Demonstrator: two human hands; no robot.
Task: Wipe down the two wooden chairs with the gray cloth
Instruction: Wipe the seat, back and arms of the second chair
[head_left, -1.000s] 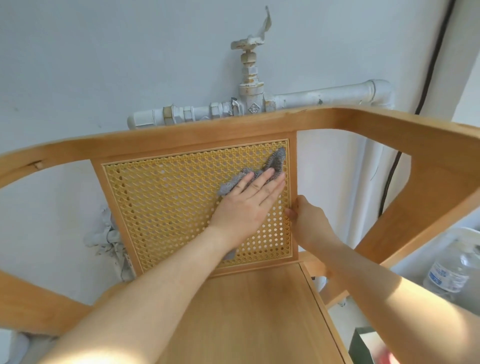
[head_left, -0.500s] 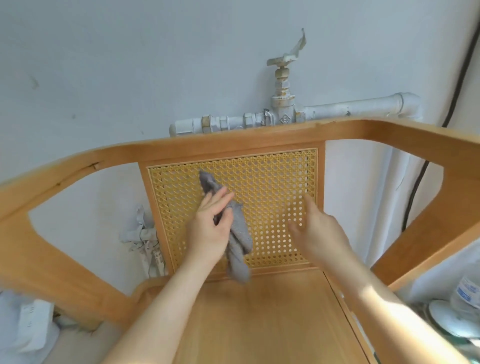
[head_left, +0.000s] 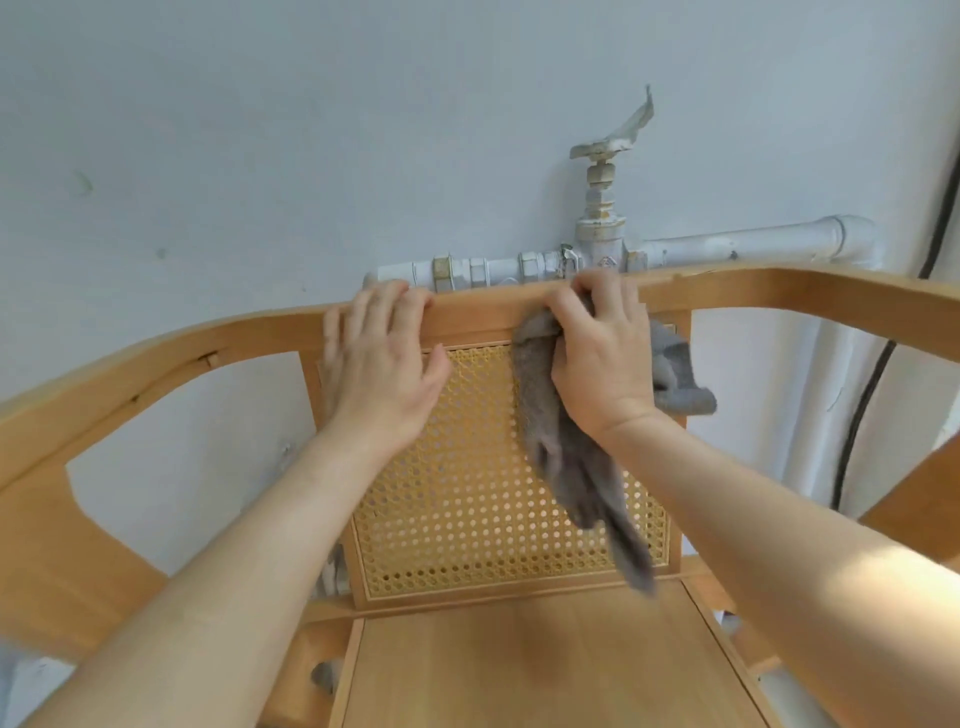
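Note:
One wooden chair (head_left: 779, 296) with a curved top rail, a cane back panel (head_left: 467, 493) and a plain wooden seat (head_left: 519, 670) stands against the wall. My right hand (head_left: 602, 358) grips the gray cloth (head_left: 566, 457) and holds it against the middle of the top rail. The cloth's loose ends hang down over the cane panel and out to the right. My left hand (head_left: 379, 364) rests on the top rail to the left, fingers laid over the wood, thumb in front of the panel. No second chair is in view.
A white pipe with a valve (head_left: 597, 244) runs along the wall just behind the top rail. A black cable (head_left: 883, 374) hangs down the wall at the right. The chair's arms (head_left: 67, 415) curve forward on both sides.
The cloth has passed from my left hand to my right. Both hands have risen from the cane panel to the top rail.

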